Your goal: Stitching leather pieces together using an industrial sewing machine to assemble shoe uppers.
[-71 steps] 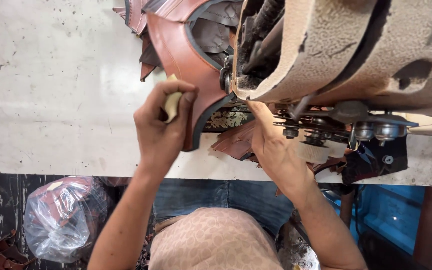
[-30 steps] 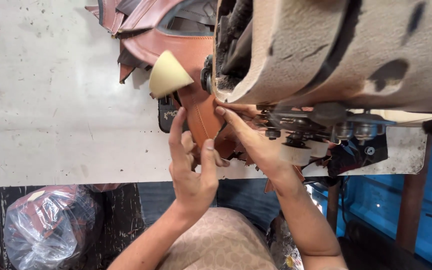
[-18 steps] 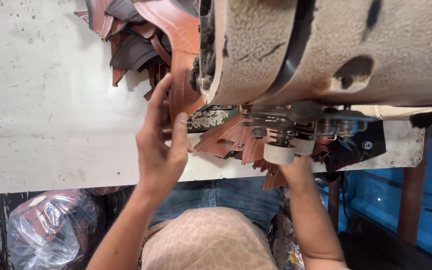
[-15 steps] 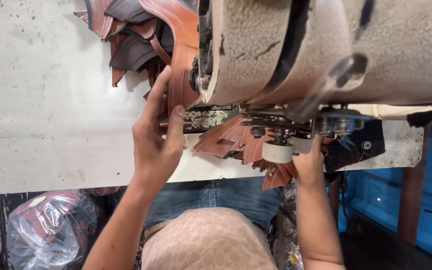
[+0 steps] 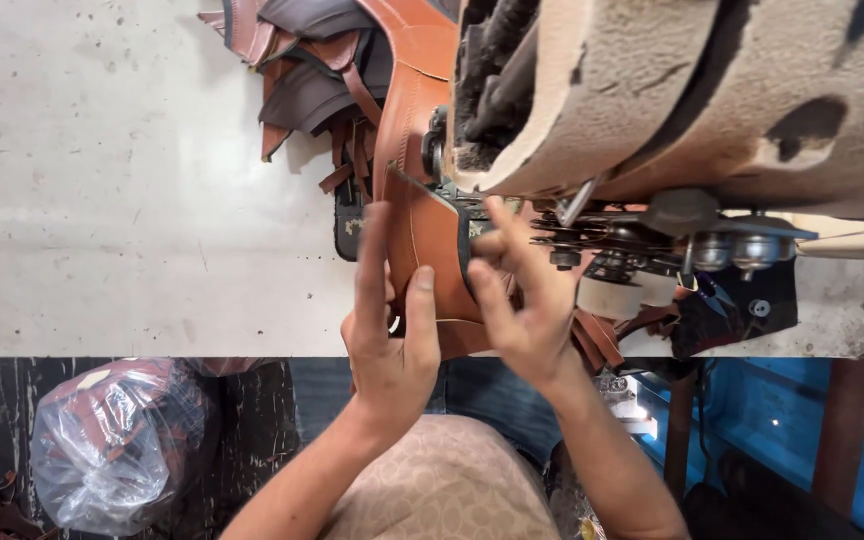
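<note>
leather piece (image 5: 430, 250) partly under machine (image 5: 652, 100), needle seemingly hidden

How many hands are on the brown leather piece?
2: the left hand lies flat on the brown leather piece; the right hand presses it beside the sewing machine.

- A tan-brown leather piece (image 5: 422, 240) with a line of pale stitching is seen at the middle.
- Darker brown and reddish leather pieces (image 5: 307, 75) are piled behind it.
- The bench (image 5: 132, 200) is off-white, speckled with small dark marks.
- The sewing machine (image 5: 672, 90) is coated in worn beige, with black patches and grey metal parts.
- A clear plastic bag (image 5: 117, 445) shows reddish contents.
- The floor (image 5: 272, 400) is dark and mottled.
- A beige patterned garment (image 5: 442, 485) is worn.
- Blue surfaces (image 5: 802, 420) are seen on the right.
</note>
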